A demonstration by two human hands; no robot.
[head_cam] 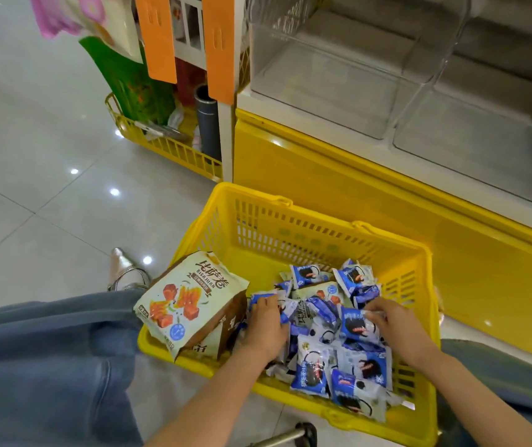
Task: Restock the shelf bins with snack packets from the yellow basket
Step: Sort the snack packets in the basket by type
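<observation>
A yellow basket (322, 227) stands on the floor in front of me, with several small blue-and-white snack packets (351, 327) heaped in its near half. A large cream bag with orange food pictures (190, 298) leans over the basket's left rim. My left hand (266, 327) is down in the pile, its fingers curled round a few blue packets. My right hand (396, 327) reaches in from the right and its fingertips pinch the edge of a blue packet. Clear plastic shelf bins (332, 82) sit above the yellow shelf base at the upper right.
The yellow shelf base (354, 195) runs behind the basket. A second yellow basket (168, 146) with a green bag and a grey tube stands at the shelf's left end. Orange tags (158, 37) hang above it. My jeans-clad knee (48, 366) and a silver shoe lie left.
</observation>
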